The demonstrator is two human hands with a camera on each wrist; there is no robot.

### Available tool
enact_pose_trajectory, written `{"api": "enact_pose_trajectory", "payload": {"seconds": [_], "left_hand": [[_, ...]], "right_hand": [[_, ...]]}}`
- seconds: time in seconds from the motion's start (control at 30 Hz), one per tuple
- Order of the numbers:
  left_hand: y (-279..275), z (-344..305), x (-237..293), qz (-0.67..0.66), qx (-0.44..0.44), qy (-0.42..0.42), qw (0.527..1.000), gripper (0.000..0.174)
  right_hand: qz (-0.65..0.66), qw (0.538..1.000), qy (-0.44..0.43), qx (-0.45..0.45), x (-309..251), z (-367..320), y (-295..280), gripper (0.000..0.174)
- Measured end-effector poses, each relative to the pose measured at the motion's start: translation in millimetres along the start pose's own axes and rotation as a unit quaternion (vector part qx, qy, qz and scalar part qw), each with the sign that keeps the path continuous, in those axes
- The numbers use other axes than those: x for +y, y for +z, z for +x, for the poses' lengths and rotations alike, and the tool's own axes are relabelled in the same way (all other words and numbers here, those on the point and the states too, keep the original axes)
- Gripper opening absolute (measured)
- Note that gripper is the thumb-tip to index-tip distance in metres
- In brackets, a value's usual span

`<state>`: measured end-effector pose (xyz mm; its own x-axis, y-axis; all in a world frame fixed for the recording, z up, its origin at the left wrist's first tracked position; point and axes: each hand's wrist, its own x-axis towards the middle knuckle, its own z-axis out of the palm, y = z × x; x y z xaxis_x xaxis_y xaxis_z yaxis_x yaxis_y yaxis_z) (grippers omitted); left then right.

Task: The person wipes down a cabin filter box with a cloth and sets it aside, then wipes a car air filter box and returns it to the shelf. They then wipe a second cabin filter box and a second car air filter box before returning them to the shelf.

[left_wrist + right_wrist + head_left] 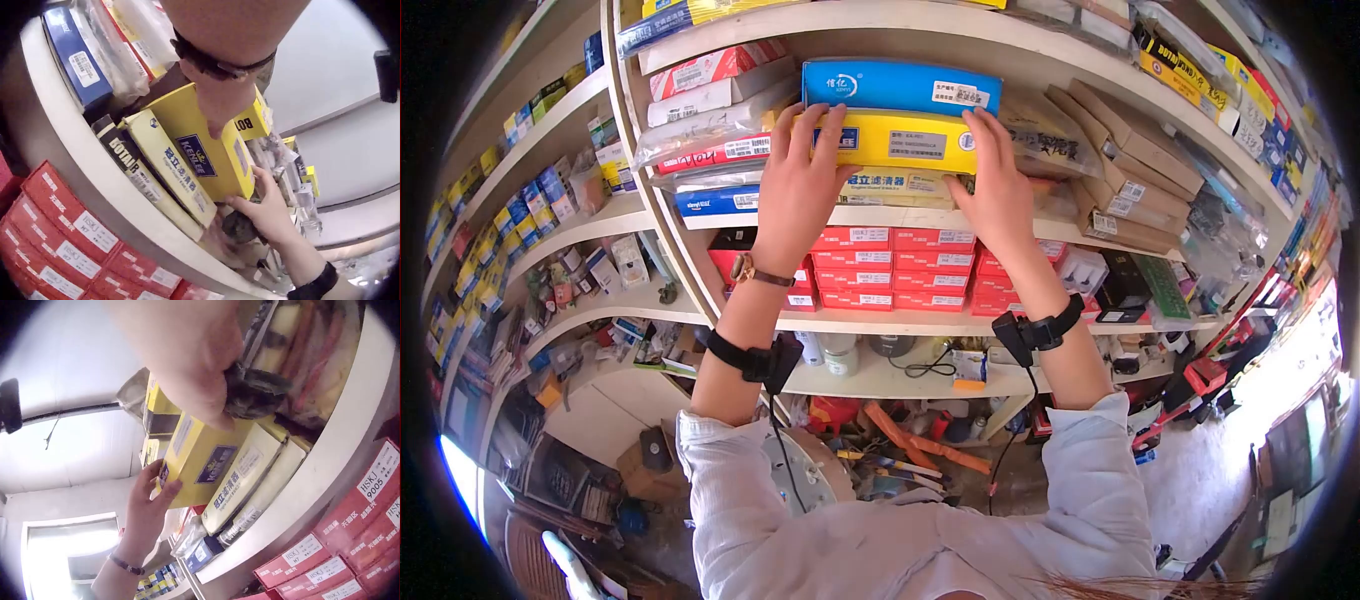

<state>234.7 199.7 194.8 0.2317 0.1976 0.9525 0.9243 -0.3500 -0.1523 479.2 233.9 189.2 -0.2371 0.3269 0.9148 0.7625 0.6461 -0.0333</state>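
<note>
In the head view, a yellow KENLEE box (pixel 910 142) lies on a stack on the shelf, with a blue box (pixel 900 84) on top of it. My left hand (pixel 805 190) grips its left end, fingertips near the blue box's lower edge. At the other end, my right hand (pixel 998 195) holds it, fingers over the top and thumb low. The left wrist view shows the yellow box (pixel 206 150) between both hands, beside a cream box (pixel 170 165). The right wrist view shows my left hand (pixel 147 509) around the far end of the yellow box (pixel 203 459).
Red boxes (pixel 852 260) fill the shelf below. Wrapped packages and a red-white box (pixel 715 70) lie at the left, brown cartons (pixel 1135 180) at the right. A white vertical board (pixel 650 170) divides the shelves. Several small boxes stand on the far-left shelves.
</note>
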Motion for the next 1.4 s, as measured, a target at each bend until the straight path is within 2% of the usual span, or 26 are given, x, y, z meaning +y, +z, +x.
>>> {"api": "enact_pose_trajectory", "payload": {"seconds": [0.13,0.2,0.37,0.47,0.53,0.57,0.63,0.77,0.83,0.87,0.93,0.97,1.03,1.07,1.13,1.23,1.4], "left_hand": [[-7,2,7,-0.061,-0.013,-0.010,0.998,0.066],[-11,6,2,-0.049,-0.016,0.041,0.998,0.058],[-10,13,-3,-0.044,0.002,0.061,0.997,0.045],[-13,21,1,-0.042,-0.034,0.053,0.997,0.037],[-13,30,3,-0.061,-0.049,0.083,0.993,0.035],[-13,36,3,-0.062,-0.047,0.086,0.993,0.035],[-11,47,2,-0.064,-0.071,0.141,0.985,0.035],[-15,64,-4,-0.031,-0.105,0.177,0.978,0.038],[-17,64,-11,-0.041,-0.177,0.135,0.974,0.046],[-16,63,-15,-0.041,-0.178,0.134,0.974,0.046],[-17,63,-22,-0.054,-0.229,0.083,0.968,0.060],[-18,63,-26,-0.053,-0.228,0.082,0.969,0.060],[-28,71,-31,-0.081,-0.301,0.066,0.948,0.066],[-33,75,-32,-0.079,-0.299,0.065,0.949,0.066],[-43,81,-33,-0.166,-0.357,0.043,0.918,0.063],[-41,88,-43,-0.210,-0.384,0.029,0.899,0.064],[-34,96,-56,-0.189,-0.380,0.060,0.903,0.067]], "right_hand": [[-0.028,1.000,-0.002,-0.005,6,0,-3,0.072],[-0.038,0.998,0.026,-0.037,3,-3,-3,0.076],[-0.063,0.996,0.033,-0.051,-2,-6,1,0.075],[-0.063,0.996,0.036,-0.051,-5,-5,-1,0.072],[-0.064,0.996,0.041,-0.053,-7,-4,-4,0.070],[-0.062,0.995,0.046,-0.056,-8,-4,-5,0.070],[-0.061,0.995,0.051,-0.057,-6,-5,-6,0.069],[-0.019,0.999,-0.007,-0.028,-6,-8,-10,0.069],[-0.012,0.999,-0.025,-0.019,-12,-15,-16,0.069],[-0.019,0.999,-0.043,-0.015,-15,-19,-22,0.070],[-0.024,0.998,-0.063,-0.011,-19,-28,-33,0.071],[-0.021,0.998,-0.058,-0.009,-20,-32,-38,0.072],[-0.017,0.998,-0.057,-0.003,-20,-36,-47,0.072],[-0.011,0.999,-0.044,-0.009,-20,-38,-51,0.072],[-0.004,0.999,-0.031,-0.013,-19,-41,-57,0.071],[0.011,0.997,-0.074,0.005,-21,-41,-67,0.074],[0.048,0.990,-0.130,0.025,-24,-51,-99,0.070]]}}
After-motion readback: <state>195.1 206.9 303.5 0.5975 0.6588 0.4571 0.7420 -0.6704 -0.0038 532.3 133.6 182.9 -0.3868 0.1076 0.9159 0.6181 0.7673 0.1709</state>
